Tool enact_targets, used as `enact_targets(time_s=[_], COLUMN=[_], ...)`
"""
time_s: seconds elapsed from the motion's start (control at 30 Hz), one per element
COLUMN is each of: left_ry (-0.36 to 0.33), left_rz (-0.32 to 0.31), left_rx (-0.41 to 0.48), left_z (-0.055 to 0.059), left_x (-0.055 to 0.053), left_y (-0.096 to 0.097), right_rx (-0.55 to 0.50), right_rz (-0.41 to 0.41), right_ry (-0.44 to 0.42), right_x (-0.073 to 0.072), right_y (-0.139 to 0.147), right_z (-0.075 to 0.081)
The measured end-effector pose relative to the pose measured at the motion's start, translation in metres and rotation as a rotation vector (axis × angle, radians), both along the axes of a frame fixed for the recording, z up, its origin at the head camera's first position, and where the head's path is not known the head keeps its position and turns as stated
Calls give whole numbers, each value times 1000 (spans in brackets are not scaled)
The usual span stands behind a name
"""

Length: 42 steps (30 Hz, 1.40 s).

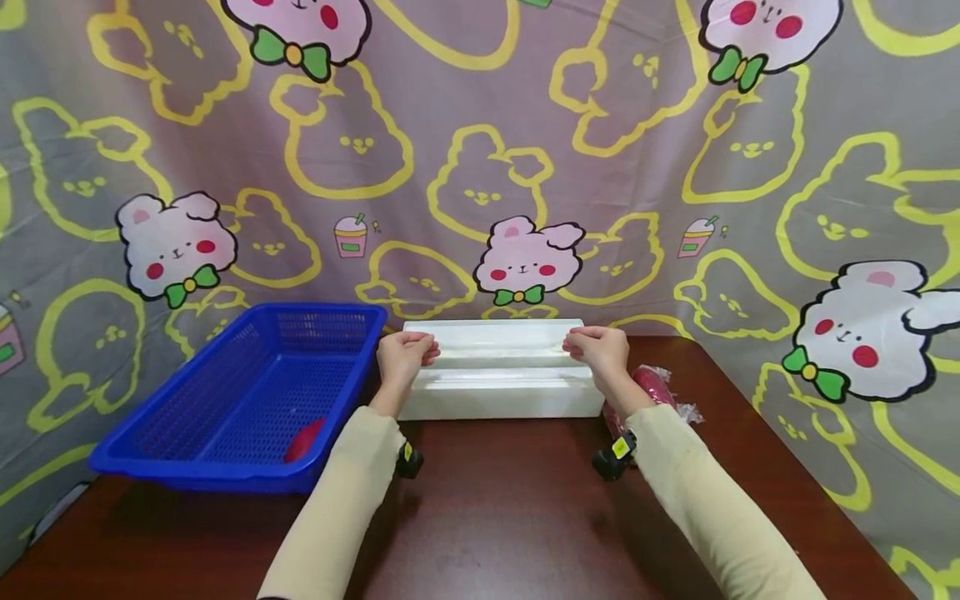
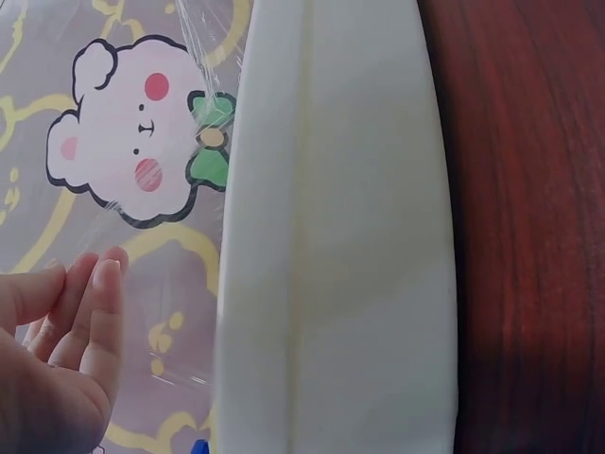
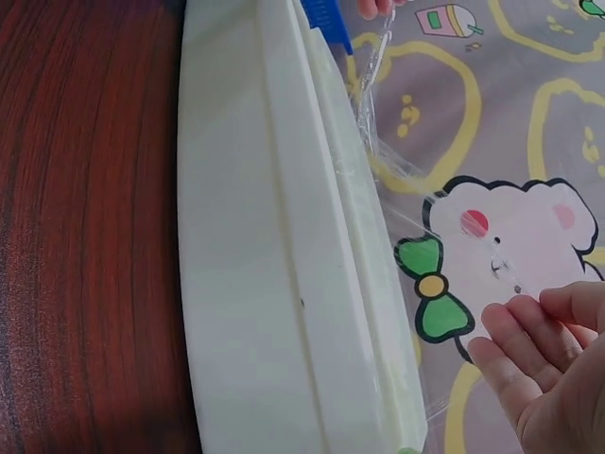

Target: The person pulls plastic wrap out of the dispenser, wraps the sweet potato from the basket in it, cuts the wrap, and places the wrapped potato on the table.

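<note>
A white cling film dispenser lies lengthwise at the back of the table. Clear cling film is drawn up from it, and its creases catch the light in both wrist views. My left hand pinches one side of the film between thumb and fingertips, above the dispenser's left end. At the other end, my right hand pinches the opposite side in the same manner. Both hands are raised over the white body, roughly level with each other. The film is so transparent that its outline hardly shows in the head view.
A blue plastic basket stands to the left with a red item inside. Behind my right wrist lie red items in clear wrap. A patterned curtain hangs right behind the brown table.
</note>
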State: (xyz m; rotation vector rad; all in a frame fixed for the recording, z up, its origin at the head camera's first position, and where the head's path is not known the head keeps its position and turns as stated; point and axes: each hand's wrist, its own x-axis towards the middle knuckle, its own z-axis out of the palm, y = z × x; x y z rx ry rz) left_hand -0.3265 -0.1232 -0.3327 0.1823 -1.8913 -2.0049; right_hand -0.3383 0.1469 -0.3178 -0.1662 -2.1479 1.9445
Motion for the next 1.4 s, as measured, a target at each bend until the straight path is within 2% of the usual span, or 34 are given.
enact_targets(time_s=[0.23, 0.33, 0.4, 0.57, 0.63, 0.7, 0.9, 1.13, 1.4], left_ry=[31, 70, 105, 85, 45, 34, 15, 63, 87], left_rz=[9, -8, -43, -37, -11, -21, -42, -52, -29], left_rx=[-15, -8, 16, 6, -19, -20, -3, 29, 0], left_z=[4, 5, 1, 13, 23, 26, 27, 28, 34], left_x=[-2, -4, -8, -4, 1, 2, 2, 3, 6], left_y=[-2, -6, -11, -12, -9, -9, -7, -1, -2], right_rx=[-2, -22, -34, -47, -42, -41, -9, 39, -13], right_rz=[-2, 1, 8, 30, 36, 40, 80, 71, 76], right_ry=[20, 31, 35, 47, 49, 47, 54, 56, 77], right_x=[0, 0, 0, 1, 1, 2, 3, 5, 5], right_y=[-4, -6, -6, -7, -6, -5, 0, 4, 1], right_z=[7, 10, 13, 20, 22, 24, 28, 29, 33])
